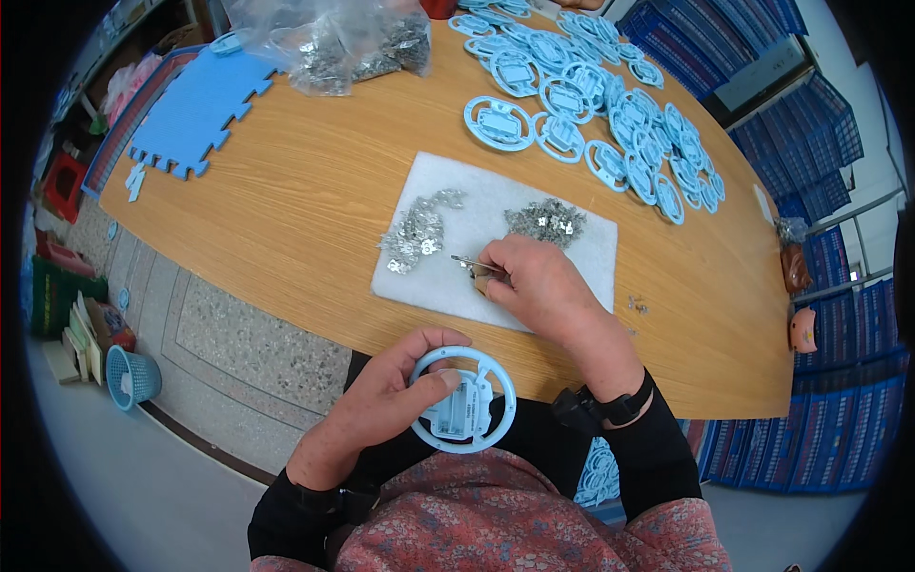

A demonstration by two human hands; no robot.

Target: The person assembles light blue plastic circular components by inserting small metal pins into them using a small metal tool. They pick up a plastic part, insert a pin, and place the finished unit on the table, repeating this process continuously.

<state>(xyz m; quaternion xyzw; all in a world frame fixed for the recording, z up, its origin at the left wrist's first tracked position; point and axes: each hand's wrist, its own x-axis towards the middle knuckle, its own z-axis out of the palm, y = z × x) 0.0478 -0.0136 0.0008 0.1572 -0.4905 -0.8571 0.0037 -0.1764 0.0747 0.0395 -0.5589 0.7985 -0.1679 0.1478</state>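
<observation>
My left hand [389, 383] grips a light-blue plastic toy steering wheel [508, 400] above my lap, thumb on its middle, where a rectangular battery compartment shows. My right hand [541, 284] is closed on metal tweezers [474, 264], their tips pointing left, low over a white padded mat [503, 181] on the table. Whether the tips hold anything is too small to tell. A loose heap of shiny metal battery contacts [417, 236] lies on the mat's left part. A denser heap of small metal pieces [548, 223] sits just beyond my right hand.
Many more light-blue wheels [500, 124] are piled on the wooden table [295, 210] at the far right. A clear bag of metal parts [348, 52] and a blue foam mat [195, 110] lie at far left. Stacked blue crates [810, 133] stand at right; a basket [133, 377] is on the floor.
</observation>
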